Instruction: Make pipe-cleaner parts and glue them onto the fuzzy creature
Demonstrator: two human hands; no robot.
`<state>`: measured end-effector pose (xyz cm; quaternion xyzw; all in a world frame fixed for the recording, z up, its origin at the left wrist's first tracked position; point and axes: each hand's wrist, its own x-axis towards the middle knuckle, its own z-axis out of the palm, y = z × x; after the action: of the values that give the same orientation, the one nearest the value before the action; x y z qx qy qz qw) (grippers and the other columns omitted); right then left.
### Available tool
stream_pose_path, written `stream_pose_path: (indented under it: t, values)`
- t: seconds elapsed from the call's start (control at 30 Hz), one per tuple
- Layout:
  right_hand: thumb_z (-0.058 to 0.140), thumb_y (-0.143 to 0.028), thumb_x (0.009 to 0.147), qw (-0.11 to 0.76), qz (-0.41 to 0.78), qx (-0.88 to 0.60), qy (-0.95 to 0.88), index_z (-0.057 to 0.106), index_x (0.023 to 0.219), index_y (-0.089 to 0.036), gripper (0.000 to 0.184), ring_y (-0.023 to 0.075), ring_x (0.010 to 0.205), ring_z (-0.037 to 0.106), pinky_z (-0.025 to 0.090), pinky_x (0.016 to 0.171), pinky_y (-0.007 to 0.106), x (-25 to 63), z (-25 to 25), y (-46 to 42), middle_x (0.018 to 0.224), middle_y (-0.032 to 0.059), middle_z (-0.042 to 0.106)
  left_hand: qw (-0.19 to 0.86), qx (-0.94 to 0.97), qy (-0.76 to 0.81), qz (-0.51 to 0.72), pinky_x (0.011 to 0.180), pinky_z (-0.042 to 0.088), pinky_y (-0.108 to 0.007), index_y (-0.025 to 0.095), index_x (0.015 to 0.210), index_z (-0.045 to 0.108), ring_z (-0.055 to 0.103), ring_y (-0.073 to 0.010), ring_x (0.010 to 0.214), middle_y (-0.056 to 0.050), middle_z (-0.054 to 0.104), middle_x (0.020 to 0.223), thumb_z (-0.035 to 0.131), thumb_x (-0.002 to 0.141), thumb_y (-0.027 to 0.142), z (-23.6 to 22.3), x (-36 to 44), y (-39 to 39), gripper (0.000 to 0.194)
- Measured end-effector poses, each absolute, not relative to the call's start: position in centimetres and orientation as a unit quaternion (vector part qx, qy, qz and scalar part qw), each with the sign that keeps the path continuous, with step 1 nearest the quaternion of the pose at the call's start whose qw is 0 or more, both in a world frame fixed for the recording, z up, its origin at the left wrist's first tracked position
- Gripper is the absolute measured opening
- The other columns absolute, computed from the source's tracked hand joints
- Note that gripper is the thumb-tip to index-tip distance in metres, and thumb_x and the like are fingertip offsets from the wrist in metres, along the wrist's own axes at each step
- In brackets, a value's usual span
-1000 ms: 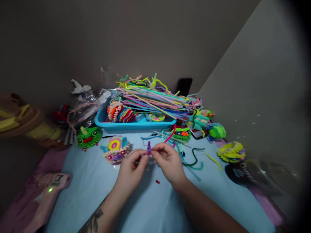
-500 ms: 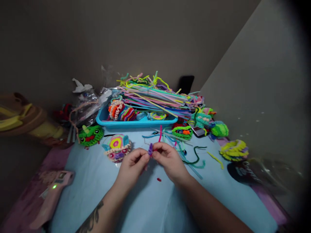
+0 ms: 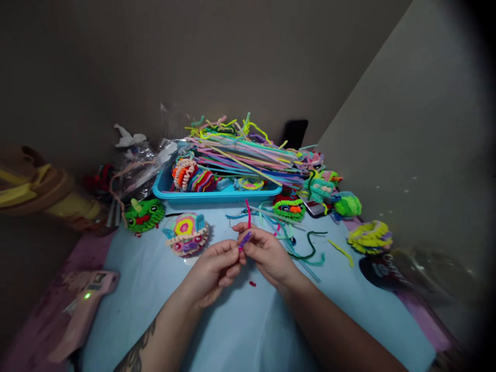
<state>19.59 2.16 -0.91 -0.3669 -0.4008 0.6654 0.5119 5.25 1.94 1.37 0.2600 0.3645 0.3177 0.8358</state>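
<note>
Your left hand (image 3: 217,268) and right hand (image 3: 269,253) meet over the blue cloth (image 3: 139,289), in front of the blue tray (image 3: 217,196); your left thumb and fingers are closed on the lower end of a small fuzzy purple piece (image 3: 245,240), and your right thumb and fingers grip it from the other side; the piece tilts up to the right between your fingertips, raised above the cloth; a bright pink stem (image 3: 248,213) stands up just behind it, by your right fingers, its lower part hidden.

A small red scrap (image 3: 252,283) lies on the cloth, just in front of your hands; a round pastel figure (image 3: 187,235) sits near your left hand, with a green figure (image 3: 143,217) farther left; beyond your right hand lie a curled dark green stem (image 3: 312,245) and a short yellow stem (image 3: 341,252); a heap of coloured stems (image 3: 248,160) fills the back of the tray and spills over its right end; a pink tool (image 3: 85,310) with a green light lies at the far left; a dark-capped clear bottle (image 3: 387,271) lies at the right.
</note>
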Motion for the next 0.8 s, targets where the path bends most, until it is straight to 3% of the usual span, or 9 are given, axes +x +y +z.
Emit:
stream_pose_path:
  t: [0.17,0.33,0.5,0.63,0.8]
  values:
    - [0.075,-0.034,0.065,0.546,0.621,-0.41,-0.385,0.067,0.069,-0.02,0.017,0.0185,0.093,0.054,0.043,0.081,0.029,19.3,-1.0,2.2,0.102,0.0049,0.057,0.707,0.341,0.442,0.435,0.037,0.03,-0.013,0.016,0.075,0.055,0.038,-0.0041,0.042,0.006,0.046,0.052,0.069,0.072,0.032,0.5,6.0,1.7,0.022]
    - [0.074,-0.03,0.065,0.574,0.589,-0.429,-0.373,0.066,0.067,-0.02,0.013,0.0175,0.089,0.052,0.041,0.081,0.028,18.8,-0.9,2.1,0.093,0.0032,0.055,0.438,0.56,0.527,0.466,0.049,0.044,-0.018,0.015,0.075,0.065,0.055,-0.0104,0.058,-0.001,0.059,0.066,0.062,0.079,0.026,0.2,5.9,1.2,0.012]
    - [0.072,-0.026,0.067,0.596,0.573,-0.427,-0.366,0.062,0.064,-0.019,0.013,0.016,0.083,0.05,0.039,0.077,0.028,18.6,-0.9,2.1,0.084,0.0012,0.054,0.191,0.709,0.472,0.488,0.064,0.05,-0.022,0.015,0.085,0.068,0.063,-0.0135,0.072,-0.005,0.068,0.079,0.06,0.08,0.015,-0.3,5.6,1.1,0.01]
    - [0.073,-0.026,0.066,0.602,0.578,-0.431,-0.343,0.057,0.061,-0.018,0.018,0.0142,0.075,0.047,0.036,0.073,0.027,18.4,-1.1,2.0,0.077,-0.0007,0.052,0.131,0.741,0.451,0.48,0.069,0.05,-0.021,0.015,0.093,0.068,0.064,-0.0124,0.073,-0.005,0.069,0.082,0.06,0.08,0.011,-1.0,5.6,1.2,0.015]
    - [0.073,-0.028,0.066,0.592,0.604,-0.423,-0.326,0.055,0.055,-0.018,0.023,0.0134,0.071,0.045,0.034,0.069,0.027,18.3,-1.1,1.8,0.07,-0.0015,0.05,0.184,0.726,0.467,0.471,0.065,0.049,-0.021,0.015,0.088,0.07,0.063,-0.0124,0.068,-0.004,0.069,0.076,0.06,0.081,0.014,-0.8,5.5,1.1,0.012]
